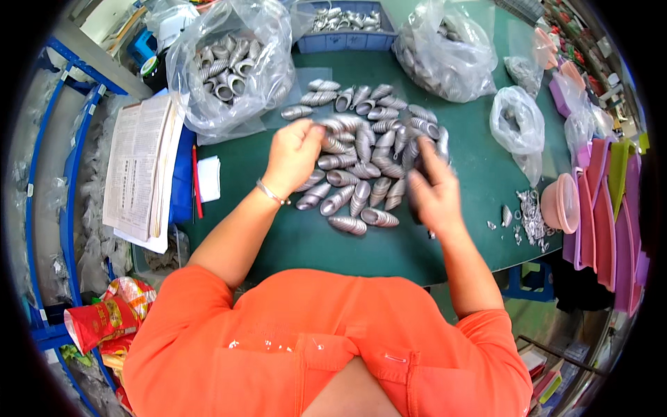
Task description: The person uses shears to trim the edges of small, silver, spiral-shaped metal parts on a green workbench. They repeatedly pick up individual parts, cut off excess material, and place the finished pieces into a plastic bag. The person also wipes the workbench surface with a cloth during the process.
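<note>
A pile of silver-grey, spiral-ribbed hollow metal pieces (361, 170), shaped like long shells, lies spread over the green table. At the pile's left edge is my left hand (293, 156), a bangle on its wrist. Its fingers are curled and its thumb presses against them; a blurred ribbed piece is right by the fingertips, and what sits in the pinch cannot be made out. On the right side of the pile my right hand (436, 191) is smeared by motion. A dark blurred shape shows beside its thumb, partly hidden by the hand.
Behind the pile stand a clear bag of ribbed pieces (233, 69), a blue bin (345, 43) of small metal parts and another filled bag (445, 59). Papers (142, 163) and a red pen (196, 182) lie left. At right are a small bag (517, 128) and a pink tub (560, 203).
</note>
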{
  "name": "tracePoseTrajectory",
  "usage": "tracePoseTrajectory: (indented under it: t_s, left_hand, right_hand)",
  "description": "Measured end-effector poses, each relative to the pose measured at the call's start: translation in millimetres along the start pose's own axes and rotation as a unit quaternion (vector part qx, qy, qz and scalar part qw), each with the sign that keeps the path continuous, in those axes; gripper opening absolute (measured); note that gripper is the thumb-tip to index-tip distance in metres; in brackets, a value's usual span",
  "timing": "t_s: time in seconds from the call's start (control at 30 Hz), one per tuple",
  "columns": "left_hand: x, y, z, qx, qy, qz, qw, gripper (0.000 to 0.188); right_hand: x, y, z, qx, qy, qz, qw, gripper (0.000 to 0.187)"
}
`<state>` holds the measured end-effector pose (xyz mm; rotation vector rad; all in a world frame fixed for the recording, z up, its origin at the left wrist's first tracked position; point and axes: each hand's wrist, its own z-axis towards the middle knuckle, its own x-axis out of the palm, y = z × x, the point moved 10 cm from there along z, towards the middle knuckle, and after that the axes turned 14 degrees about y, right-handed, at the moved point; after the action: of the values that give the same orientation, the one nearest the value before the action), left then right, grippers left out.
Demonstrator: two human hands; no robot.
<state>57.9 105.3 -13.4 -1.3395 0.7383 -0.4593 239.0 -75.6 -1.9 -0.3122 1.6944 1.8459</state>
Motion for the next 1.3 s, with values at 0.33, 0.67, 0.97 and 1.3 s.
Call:
tracePoseTrajectory:
  t_s: [0.33,0.67,0.97,1.3]
  left_hand:
    - [13,-32,4,0.153,0.013,0.497,0.854,0.007]
    - [27,0,7,0.113,0.134,0.436,0.883,0.032]
    - [5,-13,12,0.12,0.058,0.077,0.988,0.028]
    - [118,-13,-43,0.156,0.294,0.371,0.867,0.03]
  right_hand:
    - [-18,-33,-28,0.089,-0.115,0.321,0.936,0.055]
    - [-18,-36,-53,0.051,-0.131,0.327,0.935,0.058]
    - [-10,-42,-64,0.064,-0.094,0.334,0.936,0.058]
    - [-8,-40,-68,0.059,-0.111,0.306,0.944,0.057]
